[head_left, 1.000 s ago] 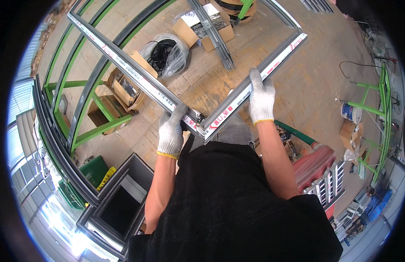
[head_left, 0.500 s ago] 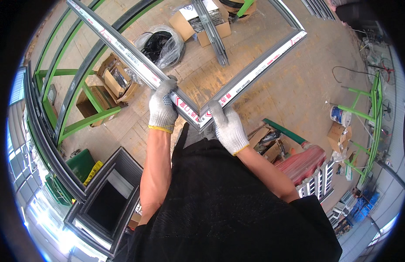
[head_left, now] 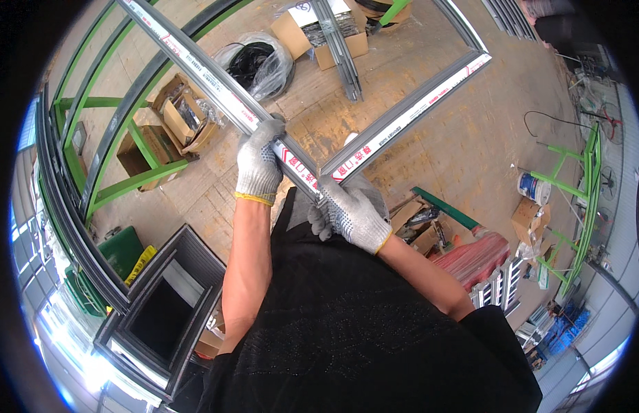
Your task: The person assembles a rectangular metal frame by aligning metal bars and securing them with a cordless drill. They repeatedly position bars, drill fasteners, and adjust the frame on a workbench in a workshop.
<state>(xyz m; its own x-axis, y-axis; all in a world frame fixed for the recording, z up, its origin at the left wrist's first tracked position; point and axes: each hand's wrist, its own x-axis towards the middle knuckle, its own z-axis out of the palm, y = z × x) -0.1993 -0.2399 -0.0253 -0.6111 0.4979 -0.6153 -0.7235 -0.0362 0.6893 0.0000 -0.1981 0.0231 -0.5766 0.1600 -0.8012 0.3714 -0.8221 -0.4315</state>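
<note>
A large window frame (head_left: 406, 121) of grey metal profile, with white printed protective film along its outer faces, is held tilted in front of my body, its nearest corner close to my waist. My left hand (head_left: 259, 158), in a grey-white knitted glove with dark grip dots and a yellow cuff edge, is wrapped round the left bar a little above that corner. At the corner itself, my right hand (head_left: 352, 215), gloved alike, has its thumb on top and fingers curled below the profile end. The frame's far left end runs out of the picture.
Green metal racking (head_left: 137, 180) stands at left, dark frames (head_left: 161, 323) below it. Ahead on the floor are a plastic bag with black coil (head_left: 254, 65), a cardboard box (head_left: 292, 36) and loose profiles (head_left: 338, 51). At right lie a red-wrapped bundle (head_left: 481, 258) and a white bucket (head_left: 535, 187).
My right hand has slid down from the right bar to the frame's near corner, its fingers now curled under it. My left hand keeps its grip, and the frame has shifted slightly right.
</note>
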